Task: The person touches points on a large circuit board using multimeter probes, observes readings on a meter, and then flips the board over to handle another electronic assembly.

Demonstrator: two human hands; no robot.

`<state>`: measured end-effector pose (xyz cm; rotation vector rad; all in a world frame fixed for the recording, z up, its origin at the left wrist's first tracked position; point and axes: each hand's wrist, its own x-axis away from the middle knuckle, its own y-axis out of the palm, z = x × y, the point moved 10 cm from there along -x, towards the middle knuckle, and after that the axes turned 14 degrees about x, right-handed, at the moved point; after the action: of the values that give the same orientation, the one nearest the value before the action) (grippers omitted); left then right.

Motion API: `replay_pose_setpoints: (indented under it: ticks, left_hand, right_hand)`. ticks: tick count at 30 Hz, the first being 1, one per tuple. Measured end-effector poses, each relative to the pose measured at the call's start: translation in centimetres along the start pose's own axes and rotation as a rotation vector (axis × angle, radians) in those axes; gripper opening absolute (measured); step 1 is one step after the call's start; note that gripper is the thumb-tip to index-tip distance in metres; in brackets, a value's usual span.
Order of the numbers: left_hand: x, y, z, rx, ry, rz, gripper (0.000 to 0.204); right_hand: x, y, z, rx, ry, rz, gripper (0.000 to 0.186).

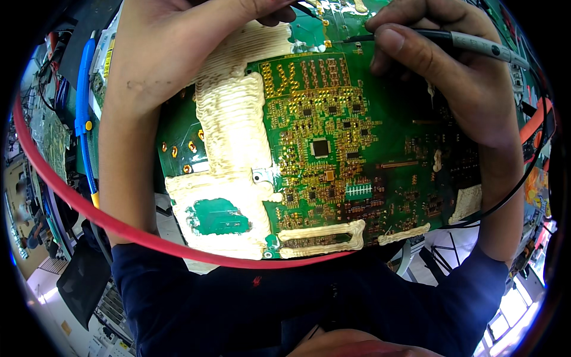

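Note:
A large green circuit board [321, 148] fills the middle, crowded with small chips and gold-coloured solder points. Thick cream-coloured beads [232, 119] cover much of its left side and parts of its near edge. My right hand [437, 56] pinches a slim pen-shaped tool [485, 47], grey at the back and black in front. Its thin dark tip points left, close to a small gold pad [328, 43] near the board's far edge. My left hand [172, 44] is closed at the far left, its fingertips partly cut off, with a slim dark tool [306, 9] coming out toward that pad.
A thick red cable [119, 223] arcs across the near side, in front of the board. To the left lies a blue pen-like tool [86, 89]. A thin black cable [514, 193] loops past my right forearm. A black chair [83, 291] stands lower left.

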<state>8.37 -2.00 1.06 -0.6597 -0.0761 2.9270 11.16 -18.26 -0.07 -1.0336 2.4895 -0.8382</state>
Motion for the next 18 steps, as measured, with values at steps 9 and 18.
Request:
replay_pose_setpoints:
  ticks: [9, 18]
  left_hand:
    - [0.0, -0.1, -0.2, -0.001, -0.017, 0.018, 0.015]
    - [0.0, 0.2, -0.1, 0.009, -0.025, 0.001, 0.016]
  right_hand:
    - [-0.1, 0.1, 0.4, -0.056, 0.005, -0.027, 0.017]
    - [-0.2, 0.2, 1.6, -0.2, 0.045, -0.056, 0.016]
